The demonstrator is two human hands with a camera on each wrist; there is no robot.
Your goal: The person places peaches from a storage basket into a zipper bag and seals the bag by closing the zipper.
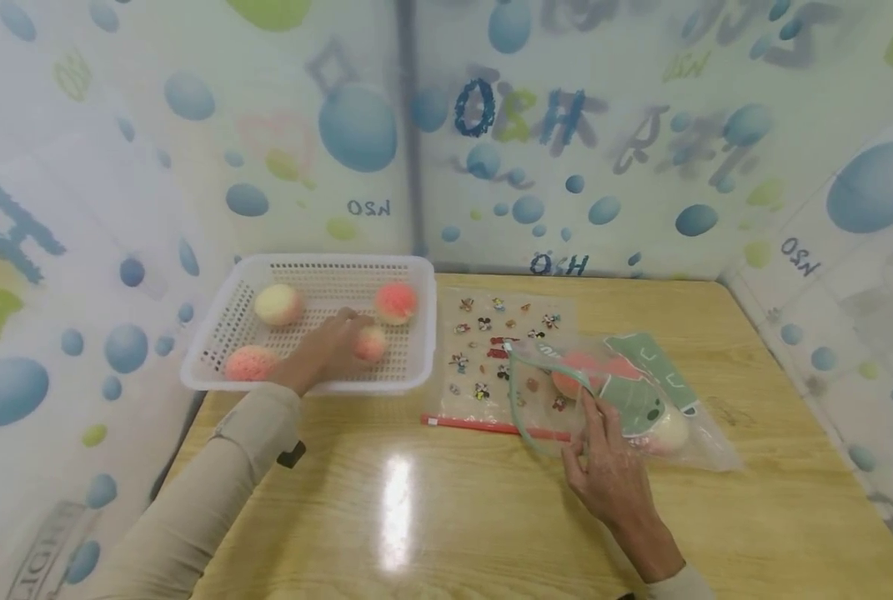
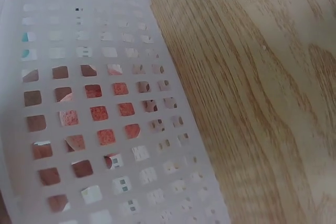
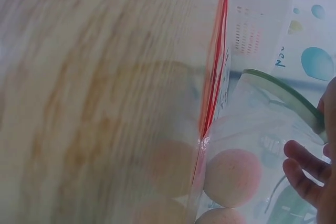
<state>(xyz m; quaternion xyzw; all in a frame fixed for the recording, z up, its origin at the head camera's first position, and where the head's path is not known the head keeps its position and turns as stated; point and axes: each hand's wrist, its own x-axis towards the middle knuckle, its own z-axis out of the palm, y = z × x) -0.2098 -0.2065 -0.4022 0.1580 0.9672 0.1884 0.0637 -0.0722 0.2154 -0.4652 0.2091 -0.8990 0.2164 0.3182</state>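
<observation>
In the white perforated basket, my left hand grips a pink and cream peach; the hand covers part of it. Pinched by my right hand is the green zip edge of a clear bag, its mouth spread toward the basket. Inside that bag lie peaches, among them a pale one and a pinker one. Other peaches in the basket are a cream one, a red-pink one and another by my left forearm. The left wrist view mostly shows the basket wall.
A second clear bag, printed with cartoon figures and closed by a red slider strip, lies flat, partly under the green-edged bag. The wooden table meets patterned walls at the back and sides.
</observation>
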